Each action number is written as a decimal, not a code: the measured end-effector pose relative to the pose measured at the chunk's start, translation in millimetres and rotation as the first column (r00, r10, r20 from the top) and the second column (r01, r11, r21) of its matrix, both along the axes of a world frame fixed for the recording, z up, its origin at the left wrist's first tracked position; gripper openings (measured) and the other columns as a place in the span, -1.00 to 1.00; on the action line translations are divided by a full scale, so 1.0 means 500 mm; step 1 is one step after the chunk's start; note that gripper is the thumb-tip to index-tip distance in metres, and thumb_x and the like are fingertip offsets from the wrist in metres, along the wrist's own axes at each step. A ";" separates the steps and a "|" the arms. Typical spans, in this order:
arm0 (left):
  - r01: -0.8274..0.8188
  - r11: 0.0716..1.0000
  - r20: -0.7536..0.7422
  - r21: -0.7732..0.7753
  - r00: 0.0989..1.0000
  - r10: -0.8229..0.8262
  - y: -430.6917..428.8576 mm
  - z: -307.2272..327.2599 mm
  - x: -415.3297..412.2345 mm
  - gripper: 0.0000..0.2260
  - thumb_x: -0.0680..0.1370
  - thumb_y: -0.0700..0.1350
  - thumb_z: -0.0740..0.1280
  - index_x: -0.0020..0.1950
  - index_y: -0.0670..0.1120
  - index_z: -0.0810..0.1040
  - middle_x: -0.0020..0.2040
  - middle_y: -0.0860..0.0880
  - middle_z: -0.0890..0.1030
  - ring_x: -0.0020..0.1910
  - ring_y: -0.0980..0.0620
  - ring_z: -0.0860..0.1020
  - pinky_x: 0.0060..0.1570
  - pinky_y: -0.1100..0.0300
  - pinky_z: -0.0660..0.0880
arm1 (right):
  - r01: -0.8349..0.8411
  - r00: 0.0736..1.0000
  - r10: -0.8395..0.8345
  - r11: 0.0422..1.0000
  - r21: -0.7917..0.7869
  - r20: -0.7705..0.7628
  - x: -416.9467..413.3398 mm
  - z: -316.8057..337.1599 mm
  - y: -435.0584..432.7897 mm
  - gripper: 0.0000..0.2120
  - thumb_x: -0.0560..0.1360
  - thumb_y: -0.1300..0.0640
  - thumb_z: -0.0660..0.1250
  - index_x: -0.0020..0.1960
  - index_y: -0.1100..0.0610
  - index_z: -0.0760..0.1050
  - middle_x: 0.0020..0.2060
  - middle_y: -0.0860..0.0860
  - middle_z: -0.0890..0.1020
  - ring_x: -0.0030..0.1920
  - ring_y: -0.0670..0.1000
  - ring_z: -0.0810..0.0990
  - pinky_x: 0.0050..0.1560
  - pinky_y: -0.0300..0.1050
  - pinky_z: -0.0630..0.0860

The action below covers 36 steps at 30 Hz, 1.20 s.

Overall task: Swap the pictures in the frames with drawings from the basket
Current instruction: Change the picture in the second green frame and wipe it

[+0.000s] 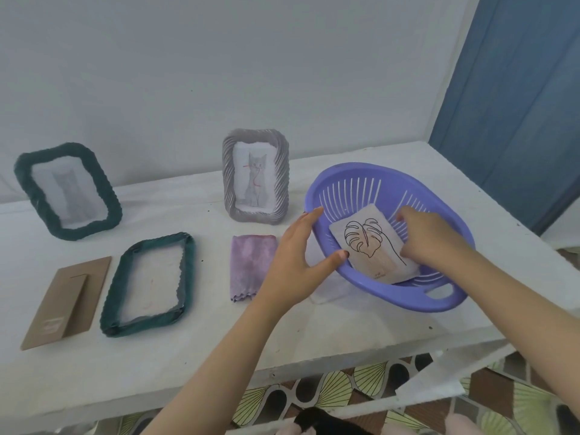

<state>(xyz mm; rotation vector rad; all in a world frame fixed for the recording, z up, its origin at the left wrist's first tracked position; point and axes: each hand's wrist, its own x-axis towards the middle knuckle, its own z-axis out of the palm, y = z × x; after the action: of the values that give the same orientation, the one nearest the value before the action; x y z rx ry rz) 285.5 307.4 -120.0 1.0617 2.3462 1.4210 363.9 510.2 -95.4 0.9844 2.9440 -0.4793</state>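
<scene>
Right now, from my head camera, both my arms reach toward the purple basket on the right side of the white bench. My left hand is spread against the basket's near left rim, its fingers straight and released, with the thumb lying over the rim's edge. My right hand is inside the basket, fingers bent down and grasping the right edge of the leaf drawing, which lies tilted on the basket's slotted floor. Behind my left hand a grey frame stands upright with a cat picture in it. A folded purple cloth lies just beside my left wrist. Farther left a dark green frame lies flat on the bench, with a brown backing board next to it. Another dark green frame stands behind those, holding a faint grey picture.
</scene>
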 end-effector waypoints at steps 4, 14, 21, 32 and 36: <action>0.020 1.000 -0.021 0.010 1.000 -0.019 -0.002 0.006 -0.001 -0.43 0.46 0.09 0.37 0.39 0.26 0.19 0.41 0.21 0.27 0.40 0.26 0.17 0.32 0.27 0.17 | 0.010 0.977 -0.028 0.996 -0.087 -0.212 0.004 0.005 0.003 -0.67 0.41 0.38 0.22 -0.01 0.00 0.54 -0.20 0.04 0.60 -0.17 0.08 0.55 -0.21 -0.06 0.50; -0.022 0.955 0.095 0.297 0.995 -0.007 -0.001 0.037 -0.001 -0.68 0.51 -0.01 0.30 0.23 0.26 0.39 0.22 0.18 0.52 0.24 0.23 0.45 0.30 0.15 0.37 | -0.167 0.798 0.101 0.984 -0.057 -0.594 0.032 0.074 -0.087 -0.77 0.45 0.33 0.29 -0.11 0.06 0.64 -0.28 -0.21 0.56 -0.24 -0.35 0.49 -0.20 -0.58 0.33; -0.116 0.922 0.425 0.370 0.903 -0.057 -0.048 0.095 -0.016 -0.83 0.57 -0.18 0.23 0.07 0.00 0.57 -0.27 0.14 0.61 -0.21 0.11 0.62 -0.06 0.10 0.61 | -0.421 0.702 0.446 0.889 0.183 -0.555 0.026 0.037 -0.203 -0.80 0.45 0.20 0.24 -0.06 0.06 0.62 -0.17 -0.10 0.66 -0.13 -0.12 0.57 -0.07 -0.21 0.48; -0.340 0.886 0.478 0.314 0.864 0.162 -0.208 0.076 -0.115 -0.75 0.49 -0.43 0.23 -0.09 -0.13 0.61 -0.43 0.10 0.54 -0.36 0.14 0.51 -0.36 0.30 0.50 | -0.362 0.681 0.109 0.910 -0.202 -0.724 -0.061 0.003 -0.319 -0.80 0.47 0.08 0.34 0.02 -0.20 0.54 0.16 -0.24 0.49 0.21 -0.27 0.38 0.21 -0.27 0.32; -0.369 0.890 0.480 0.267 0.852 0.209 -0.306 0.069 -0.158 -0.73 0.50 -0.41 0.23 -0.10 -0.08 0.63 -0.24 -0.12 0.54 -0.27 0.02 0.50 -0.28 0.22 0.49 | -0.456 0.736 -0.018 0.725 -0.515 -0.677 -0.130 -0.010 -0.372 -0.69 0.44 0.24 0.36 -0.17 -0.21 0.60 -0.15 -0.22 0.66 -0.12 -0.20 0.57 -0.01 -0.21 0.47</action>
<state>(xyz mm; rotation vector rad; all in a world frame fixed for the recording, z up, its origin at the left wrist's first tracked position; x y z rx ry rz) 206.6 154.5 -85.6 0.3704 2.0198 2.0022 298.9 324.4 -100.2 0.3588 2.8605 -2.0290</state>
